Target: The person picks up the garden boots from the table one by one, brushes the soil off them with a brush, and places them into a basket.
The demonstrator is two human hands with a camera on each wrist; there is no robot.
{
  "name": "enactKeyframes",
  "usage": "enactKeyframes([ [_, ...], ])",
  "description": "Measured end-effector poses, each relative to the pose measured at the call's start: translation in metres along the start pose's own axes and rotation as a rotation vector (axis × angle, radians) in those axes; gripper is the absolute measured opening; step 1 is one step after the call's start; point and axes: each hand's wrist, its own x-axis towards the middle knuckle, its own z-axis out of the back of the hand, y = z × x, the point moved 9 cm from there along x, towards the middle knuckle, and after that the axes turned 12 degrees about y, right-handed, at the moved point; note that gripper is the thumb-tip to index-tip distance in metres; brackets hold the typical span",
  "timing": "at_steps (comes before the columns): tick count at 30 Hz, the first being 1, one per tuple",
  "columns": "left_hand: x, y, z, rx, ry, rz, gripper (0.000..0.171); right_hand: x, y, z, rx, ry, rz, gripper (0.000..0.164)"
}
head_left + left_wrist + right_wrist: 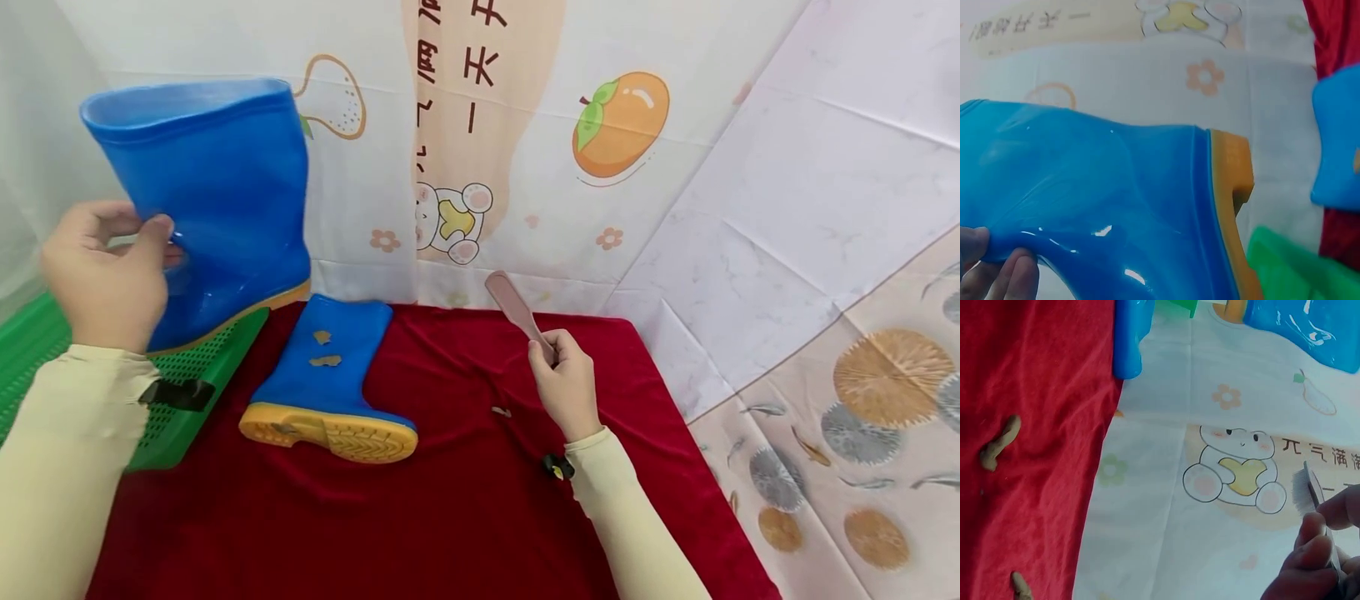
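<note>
In the head view my left hand (pixel 112 279) pinches the shaft of a blue rain boot (pixel 225 187) with a yellow sole, holding it up at the left with its opening upward. A second blue rain boot (pixel 300 385) lies on its side on the red cloth (pixel 450 517), its yellow sole facing me. Two brown patches (pixel 326 361) mark its shaft. My right hand (pixel 568 385) grips a small pinkish brush (pixel 513 300) by the handle, raised over the cloth's right half. White bristles on the brush head (pixel 1305 489) show in the right wrist view.
A green perforated basket (pixel 168 417) stands at the left, below the raised boot. Small brown clumps (pixel 1000 444) lie on the cloth in the right wrist view. Behind the table hangs a white printed curtain (pixel 360 192).
</note>
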Motion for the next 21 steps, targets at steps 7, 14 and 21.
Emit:
enactKeyframes([
  [7,0.01,0.051,0.034,0.091,-0.057,0.175,0.022,0.001,-0.006,-0.002,0.033,0.0,0.004,0.007],
  [14,0.016,0.106,0.068,0.117,-0.076,0.464,0.018,0.0,-0.012,-0.005,0.018,0.002,-0.009,0.007],
  [21,0.027,0.137,0.086,0.209,-0.04,0.584,0.026,-0.001,-0.02,-0.006,0.009,0.01,-0.013,0.007],
])
